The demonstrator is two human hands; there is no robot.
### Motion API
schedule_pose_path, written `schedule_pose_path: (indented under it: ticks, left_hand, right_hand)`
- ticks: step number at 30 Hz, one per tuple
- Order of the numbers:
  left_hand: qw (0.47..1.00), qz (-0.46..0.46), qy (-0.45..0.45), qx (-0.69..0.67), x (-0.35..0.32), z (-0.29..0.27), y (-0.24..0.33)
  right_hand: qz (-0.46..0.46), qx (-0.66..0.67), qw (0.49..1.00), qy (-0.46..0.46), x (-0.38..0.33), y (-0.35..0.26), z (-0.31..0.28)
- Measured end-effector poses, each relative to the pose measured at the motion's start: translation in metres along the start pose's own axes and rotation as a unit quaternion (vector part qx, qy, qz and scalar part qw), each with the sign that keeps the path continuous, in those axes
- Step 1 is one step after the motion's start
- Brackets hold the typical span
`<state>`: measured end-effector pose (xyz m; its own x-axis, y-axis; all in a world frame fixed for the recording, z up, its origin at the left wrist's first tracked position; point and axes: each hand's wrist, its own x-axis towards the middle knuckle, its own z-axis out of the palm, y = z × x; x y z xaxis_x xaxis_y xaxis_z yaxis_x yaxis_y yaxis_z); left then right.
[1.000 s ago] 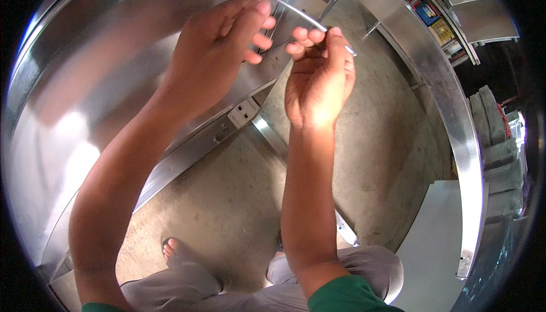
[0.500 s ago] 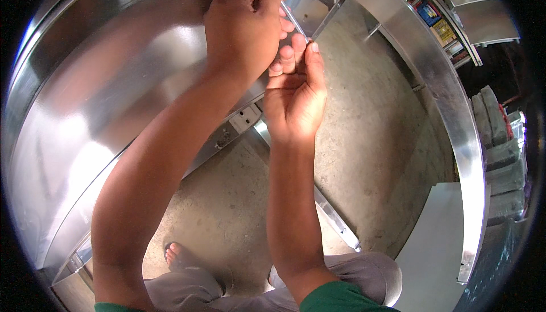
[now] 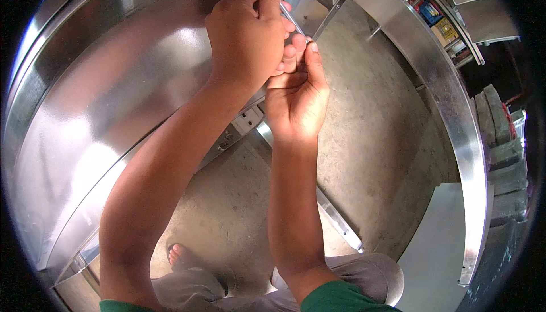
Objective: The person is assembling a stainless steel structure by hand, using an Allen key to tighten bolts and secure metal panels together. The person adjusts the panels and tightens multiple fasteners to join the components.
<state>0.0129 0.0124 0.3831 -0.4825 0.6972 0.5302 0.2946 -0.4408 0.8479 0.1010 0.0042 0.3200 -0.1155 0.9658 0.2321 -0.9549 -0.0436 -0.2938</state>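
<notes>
A thin, silvery metal rod (image 3: pixel 292 20) slants between my hands near the top of the view. My left hand (image 3: pixel 244 36) is closed around its upper end, thumb pointing up, and covers most of that end. My right hand (image 3: pixel 297 99) is turned palm up below it. Thumb and fingertips of this hand pinch the rod's lower tip, where a tiny dark bit shows, too small to name. Behind the left hand stands a large shiny sheet-metal panel (image 3: pixel 136 107), part of a metal frame.
A bright metal rail (image 3: pixel 441 90) curves down the right side. A metal bar (image 3: pixel 340 218) lies low across the concrete floor (image 3: pixel 375 136). At the lower right is a flat grey sheet (image 3: pixel 435 246). Shelving with bins (image 3: pixel 435 16) stands at the far right. An electrical socket (image 3: pixel 247 120) sits below my hands.
The view has shifted slightly. Both hands keep their hold on the rod, and the left fingers have edged a little closer to the right fingertips.
</notes>
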Motion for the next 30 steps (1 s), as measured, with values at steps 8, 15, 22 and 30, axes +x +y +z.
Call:
schedule_pose_path:
  ticks: [8,15,22,30]
  left_hand:
    - [0.999,-0.015,0.003,-0.031,-0.003,0.004,-0.003]
    - [0.999,-0.001,0.002,-0.035,-0.004,0.004,-0.003]
    - [0.999,0.018,0.002,0.038,0.001,0.001,-0.004]
    - [0.977,0.142,0.068,0.146,0.007,-0.001,-0.009]
  right_hand:
    - [-0.004,-0.016,1.0,0.009,0.006,-0.003,-0.006]
    - [0.006,-0.017,1.0,0.018,0.009,-0.006,-0.005]
    - [0.024,-0.053,0.992,0.109,0.005,-0.005,0.006]
    - [0.064,-0.248,0.955,0.152,-0.007,0.008,0.009]
